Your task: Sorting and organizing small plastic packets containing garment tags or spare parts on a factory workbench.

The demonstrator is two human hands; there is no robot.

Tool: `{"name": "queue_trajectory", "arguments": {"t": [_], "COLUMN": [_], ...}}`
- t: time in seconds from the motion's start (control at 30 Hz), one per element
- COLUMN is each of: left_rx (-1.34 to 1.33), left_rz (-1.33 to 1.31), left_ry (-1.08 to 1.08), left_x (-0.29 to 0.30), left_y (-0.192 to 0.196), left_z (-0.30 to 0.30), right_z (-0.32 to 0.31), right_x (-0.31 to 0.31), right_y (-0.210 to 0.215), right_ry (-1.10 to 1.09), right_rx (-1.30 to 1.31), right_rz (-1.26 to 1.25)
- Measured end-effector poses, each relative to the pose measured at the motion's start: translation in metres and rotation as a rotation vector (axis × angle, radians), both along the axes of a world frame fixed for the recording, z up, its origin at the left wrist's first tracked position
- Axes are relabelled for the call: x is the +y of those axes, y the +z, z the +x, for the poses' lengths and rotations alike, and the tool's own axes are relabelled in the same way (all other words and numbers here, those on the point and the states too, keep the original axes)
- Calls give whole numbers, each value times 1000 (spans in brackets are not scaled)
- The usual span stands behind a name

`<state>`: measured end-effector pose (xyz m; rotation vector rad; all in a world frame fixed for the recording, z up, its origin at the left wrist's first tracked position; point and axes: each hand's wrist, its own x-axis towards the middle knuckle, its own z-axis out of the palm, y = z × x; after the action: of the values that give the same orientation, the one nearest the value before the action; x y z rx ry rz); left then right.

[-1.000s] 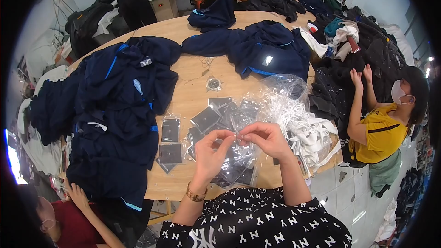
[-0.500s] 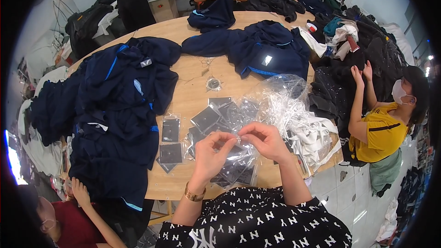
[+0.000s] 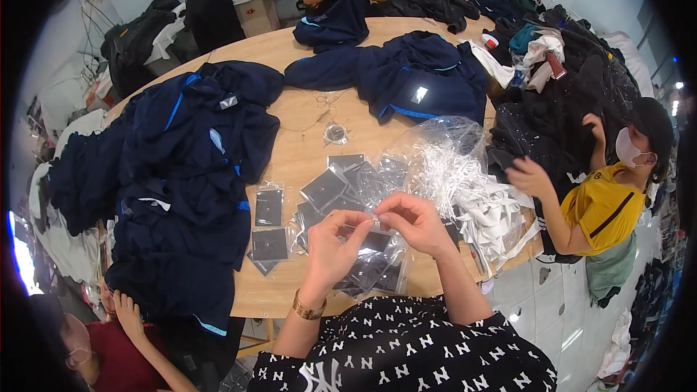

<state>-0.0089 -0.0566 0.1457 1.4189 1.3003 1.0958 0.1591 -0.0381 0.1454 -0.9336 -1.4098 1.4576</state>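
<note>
My left hand [image 3: 335, 241] and my right hand [image 3: 415, 221] meet fingertip to fingertip over the table's near part, both closed in a pinch. Between the tips is a tiny pale or clear bit, too small to name. Below and around them lie several dark square pieces in clear plastic bags [image 3: 324, 188], in a loose heap. Two more bagged dark squares [image 3: 272, 245] lie left of my left hand. Next to my right hand sits a large clear bag [image 3: 465, 134] with white cords and strips [image 3: 485, 207] spilling out.
Navy garments with blue trim [image 3: 181, 210] cover the table's left side; another navy garment [image 3: 428, 76] lies at the back. A roll of clear tape or similar ring [image 3: 335, 133] is mid-table. Co-workers stand around the wooden table [image 3: 305, 112]; dark clothes [image 3: 581, 65] are piled right.
My hands keep nearly the same pinch. The co-worker in yellow at the right has lowered and parted their hands, one now reaching toward the table. The view has shifted slightly.
</note>
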Motion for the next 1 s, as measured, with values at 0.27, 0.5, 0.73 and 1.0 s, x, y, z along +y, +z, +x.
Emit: {"name": "queue_trajectory", "arguments": {"t": [0.27, 0.5, 0.73, 1.0], "left_rx": [36, -58, -136, -78], "left_rz": [31, -22, -13, 68], "left_ry": [23, 56, 60, 23], "left_x": [2, 3, 4, 8], "left_y": [-2, -10, -11, -10], "left_z": [2, 6, 6, 2], "right_z": [-1, -4, -7, -8], "right_x": [1, 2, 4, 3], "right_y": [-7, -14, -11, -9], "right_ry": [-29, -72, -126, -106], "right_rx": [20, 10, -88, 54], "right_rz": [29, 75, 156, 55]}}
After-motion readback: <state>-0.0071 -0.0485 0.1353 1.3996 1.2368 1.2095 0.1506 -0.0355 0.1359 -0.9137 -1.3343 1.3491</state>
